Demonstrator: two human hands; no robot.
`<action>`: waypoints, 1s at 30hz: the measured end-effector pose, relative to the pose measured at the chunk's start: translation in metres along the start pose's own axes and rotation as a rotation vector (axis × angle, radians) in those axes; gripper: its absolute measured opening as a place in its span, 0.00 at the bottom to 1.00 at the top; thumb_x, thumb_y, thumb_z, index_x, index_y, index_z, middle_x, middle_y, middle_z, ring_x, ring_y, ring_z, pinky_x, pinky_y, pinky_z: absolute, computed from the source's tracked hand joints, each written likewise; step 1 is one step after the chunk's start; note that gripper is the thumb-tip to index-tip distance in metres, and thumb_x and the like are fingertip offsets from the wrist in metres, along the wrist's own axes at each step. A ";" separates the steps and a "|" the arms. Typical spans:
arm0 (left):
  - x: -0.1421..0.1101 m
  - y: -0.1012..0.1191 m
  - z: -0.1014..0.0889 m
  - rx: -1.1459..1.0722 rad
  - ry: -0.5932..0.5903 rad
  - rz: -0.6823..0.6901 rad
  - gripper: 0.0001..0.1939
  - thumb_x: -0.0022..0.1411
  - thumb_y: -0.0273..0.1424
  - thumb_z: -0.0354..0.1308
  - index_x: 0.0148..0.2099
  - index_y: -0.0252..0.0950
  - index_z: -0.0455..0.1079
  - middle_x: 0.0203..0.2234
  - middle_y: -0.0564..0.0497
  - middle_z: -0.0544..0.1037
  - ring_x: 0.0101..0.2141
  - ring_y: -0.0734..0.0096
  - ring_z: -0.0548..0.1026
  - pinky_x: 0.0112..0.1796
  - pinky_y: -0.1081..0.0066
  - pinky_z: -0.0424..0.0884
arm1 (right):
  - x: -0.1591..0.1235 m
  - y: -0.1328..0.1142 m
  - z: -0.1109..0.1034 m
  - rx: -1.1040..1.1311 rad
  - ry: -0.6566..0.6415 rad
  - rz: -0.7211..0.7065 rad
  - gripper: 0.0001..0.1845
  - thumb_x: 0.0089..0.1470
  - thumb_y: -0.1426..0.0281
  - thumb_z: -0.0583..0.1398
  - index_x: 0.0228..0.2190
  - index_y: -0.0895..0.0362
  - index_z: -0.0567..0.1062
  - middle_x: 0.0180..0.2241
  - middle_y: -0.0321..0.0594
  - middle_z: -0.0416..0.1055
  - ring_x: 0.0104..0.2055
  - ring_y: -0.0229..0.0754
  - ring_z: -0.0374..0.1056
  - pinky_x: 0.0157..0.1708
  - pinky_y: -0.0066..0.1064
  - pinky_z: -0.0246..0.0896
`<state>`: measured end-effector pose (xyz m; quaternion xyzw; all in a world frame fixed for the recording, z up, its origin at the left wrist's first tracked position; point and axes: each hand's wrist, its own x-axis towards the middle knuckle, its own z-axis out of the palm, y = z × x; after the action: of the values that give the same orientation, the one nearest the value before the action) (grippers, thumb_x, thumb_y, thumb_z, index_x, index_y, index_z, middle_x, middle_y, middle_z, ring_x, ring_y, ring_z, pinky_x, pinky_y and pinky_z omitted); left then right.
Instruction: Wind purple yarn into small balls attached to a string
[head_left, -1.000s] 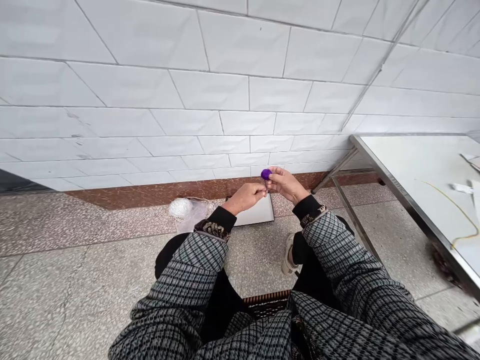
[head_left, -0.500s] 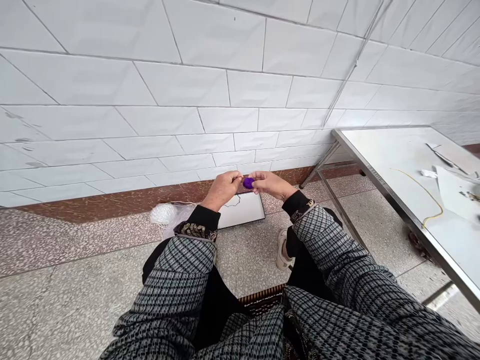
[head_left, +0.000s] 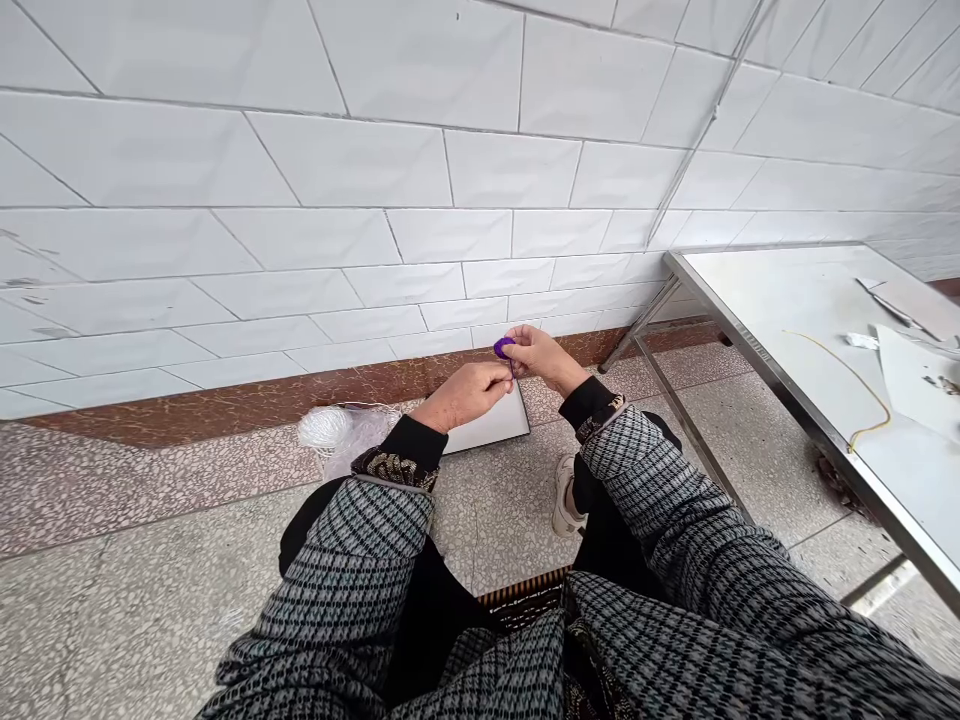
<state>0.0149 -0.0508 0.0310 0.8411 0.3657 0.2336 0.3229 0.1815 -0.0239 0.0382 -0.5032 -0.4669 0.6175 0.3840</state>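
Observation:
A small purple wad of yarn (head_left: 503, 347) sits pinched between the thumb and fingers of my right hand (head_left: 546, 357). A short purple strand (head_left: 512, 369) runs down from it to my left hand (head_left: 466, 393). The fingers of my left hand are closed at that strand, just below and left of the wad. Both hands are close together, raised over a shallow white box with a dark rim (head_left: 491, 428) on the floor. My left hand and wrist cover part of the box.
A ball of white yarn (head_left: 325, 428) and clear plastic (head_left: 365, 440) lie on the floor at left. A metal-framed table (head_left: 780, 300) stands at right, bearing a yellow cord (head_left: 862, 385) and papers (head_left: 911, 375). A tiled wall (head_left: 375, 240) rises ahead.
My right hand has lifted the purple wad slightly. My left hand has moved right and down, beneath it, and a purple strand now shows between the hands.

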 end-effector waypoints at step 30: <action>-0.006 -0.006 -0.021 0.038 0.269 -0.090 0.10 0.61 0.34 0.49 0.28 0.37 0.65 0.26 0.50 0.72 0.31 0.67 0.69 0.35 0.69 0.65 | -0.010 0.000 0.003 -0.247 -0.309 0.044 0.08 0.46 0.81 0.64 0.31 0.60 0.74 0.23 0.31 0.69 0.24 0.30 0.63 0.23 0.21 0.61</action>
<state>-0.0050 -0.0445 0.0397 0.7909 0.4474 0.3227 0.2651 0.1801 -0.0337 0.0413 -0.4558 -0.5815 0.6336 0.2294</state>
